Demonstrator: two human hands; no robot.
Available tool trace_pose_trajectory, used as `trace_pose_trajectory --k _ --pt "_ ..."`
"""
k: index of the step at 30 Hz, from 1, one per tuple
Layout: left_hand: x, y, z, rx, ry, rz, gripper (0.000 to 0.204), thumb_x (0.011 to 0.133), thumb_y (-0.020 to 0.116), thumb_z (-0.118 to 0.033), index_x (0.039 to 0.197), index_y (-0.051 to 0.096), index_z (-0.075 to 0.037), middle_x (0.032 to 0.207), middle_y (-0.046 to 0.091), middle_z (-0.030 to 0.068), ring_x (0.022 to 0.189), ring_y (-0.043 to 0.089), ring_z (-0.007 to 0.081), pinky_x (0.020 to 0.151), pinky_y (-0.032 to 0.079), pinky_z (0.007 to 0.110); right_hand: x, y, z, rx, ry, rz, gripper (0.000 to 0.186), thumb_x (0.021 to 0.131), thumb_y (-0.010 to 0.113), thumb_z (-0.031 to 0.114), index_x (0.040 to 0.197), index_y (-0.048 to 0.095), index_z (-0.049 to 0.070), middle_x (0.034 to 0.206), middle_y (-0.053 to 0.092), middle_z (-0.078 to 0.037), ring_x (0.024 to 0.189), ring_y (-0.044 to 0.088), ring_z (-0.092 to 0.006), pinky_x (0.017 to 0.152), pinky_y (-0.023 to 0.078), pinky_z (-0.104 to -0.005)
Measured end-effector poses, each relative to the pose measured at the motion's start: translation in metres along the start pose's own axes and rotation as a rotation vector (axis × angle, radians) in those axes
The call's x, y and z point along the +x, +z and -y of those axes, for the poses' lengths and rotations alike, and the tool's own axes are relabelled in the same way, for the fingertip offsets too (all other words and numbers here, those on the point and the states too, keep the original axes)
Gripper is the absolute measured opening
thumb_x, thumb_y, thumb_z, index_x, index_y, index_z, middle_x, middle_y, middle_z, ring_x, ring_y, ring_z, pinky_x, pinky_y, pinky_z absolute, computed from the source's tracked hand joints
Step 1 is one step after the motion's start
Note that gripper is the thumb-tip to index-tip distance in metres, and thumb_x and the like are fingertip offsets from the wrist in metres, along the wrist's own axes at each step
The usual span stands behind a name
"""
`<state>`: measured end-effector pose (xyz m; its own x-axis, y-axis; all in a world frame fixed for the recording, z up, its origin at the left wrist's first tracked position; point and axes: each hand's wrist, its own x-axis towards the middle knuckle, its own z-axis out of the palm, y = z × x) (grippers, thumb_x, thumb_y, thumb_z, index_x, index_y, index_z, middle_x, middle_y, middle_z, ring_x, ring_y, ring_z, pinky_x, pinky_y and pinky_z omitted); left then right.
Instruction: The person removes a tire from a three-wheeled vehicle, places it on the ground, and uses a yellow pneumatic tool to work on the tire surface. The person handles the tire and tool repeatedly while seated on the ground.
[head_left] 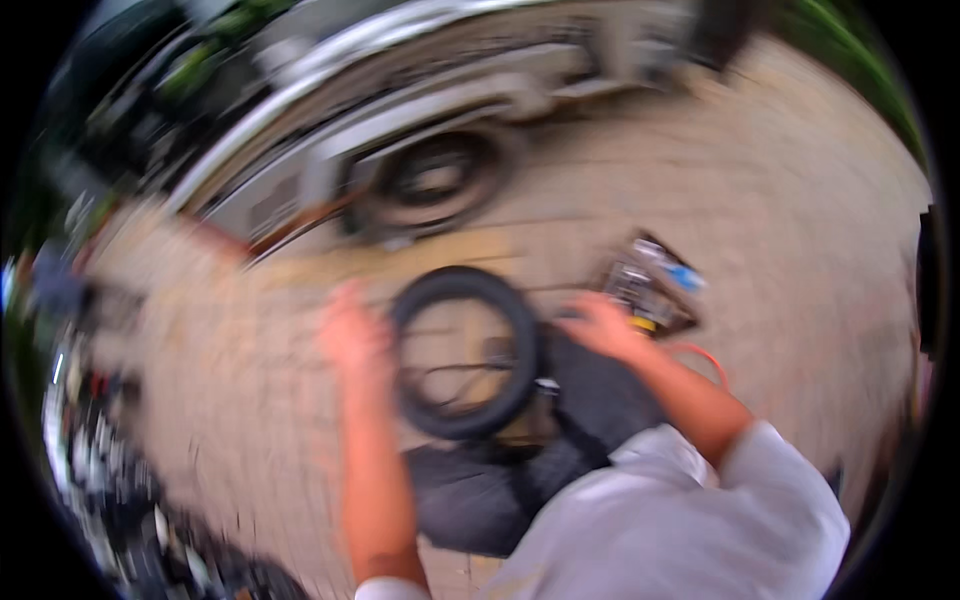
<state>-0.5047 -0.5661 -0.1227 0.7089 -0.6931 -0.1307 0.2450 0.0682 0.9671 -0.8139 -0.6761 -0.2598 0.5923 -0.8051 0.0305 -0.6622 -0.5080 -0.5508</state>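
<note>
A black tyre (522, 340) stands in front of me by my knees, with paving and a thin dark cord or tube (455, 369) visible through its ring. Just outside the tyre's left side is my left hand (357, 335), so smeared by motion that its fingers cannot be read. To the right of the tyre, above my right knee, my right hand (603, 326) has its fingers bent inward. A small dark shape shows at its fingertips, too blurred to name. Neither hand plainly touches the tyre.
An open tray of tools (655, 285) lies on the brick paving beyond my right hand, beside an orange hose (712, 358). Ahead is a pale vehicle-like body with a wheel (435, 180). Blurred motorcycles or parts (115, 470) line the left.
</note>
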Motion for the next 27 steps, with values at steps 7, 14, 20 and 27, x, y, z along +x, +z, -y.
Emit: trace_pose_trajectory --k 7,14,20,27 --pt "-0.039 0.048 0.096 0.676 0.178 0.295 0.021 0.071 0.070 -0.025 0.075 0.069 -0.004 0.071 0.067 0.0157 0.065 0.066 0.0291 0.063 0.052 0.042 -0.070 -0.077 -0.090 0.095 0.361 0.194 0.028 0.086 0.066 0.021 0.108 0.066 0.003 0.098 0.066 -0.017 0.091 0.066 -0.0266 0.078 0.051 -0.0388" --pt "-0.112 0.178 0.239 1.006 0.255 0.848 0.027 0.062 0.072 -0.025 0.077 0.072 -0.003 0.078 0.067 0.0179 0.075 0.065 0.0354 0.067 0.052 0.046 -0.080 -0.092 -0.089 0.051 0.377 0.270 0.029 0.087 0.066 0.021 0.110 0.066 0.004 0.100 0.067 -0.017 0.093 0.066 -0.0267 0.080 0.051 -0.0389" --pt "-0.141 0.218 0.278 1.209 0.317 0.947 0.037 0.069 0.070 -0.030 0.098 0.073 -0.007 0.110 0.067 0.0153 0.108 0.059 0.0355 0.086 0.049 0.045 -0.079 -0.087 -0.078 0.077 0.375 0.300 0.030 0.087 0.066 0.022 0.111 0.066 0.004 0.102 0.067 -0.018 0.095 0.065 -0.0268 0.082 0.050 -0.0390" --pt "-0.124 0.229 0.262 1.340 0.237 1.102 0.042 0.072 0.068 -0.030 0.109 0.070 -0.011 0.113 0.066 0.0129 0.112 0.057 0.0330 0.096 0.042 0.045 -0.090 -0.079 -0.075 0.095 0.388 0.305 0.031 0.088 0.066 0.023 0.113 0.066 0.005 0.104 0.067 -0.018 0.097 0.065 -0.0269 0.084 0.050 -0.0391"
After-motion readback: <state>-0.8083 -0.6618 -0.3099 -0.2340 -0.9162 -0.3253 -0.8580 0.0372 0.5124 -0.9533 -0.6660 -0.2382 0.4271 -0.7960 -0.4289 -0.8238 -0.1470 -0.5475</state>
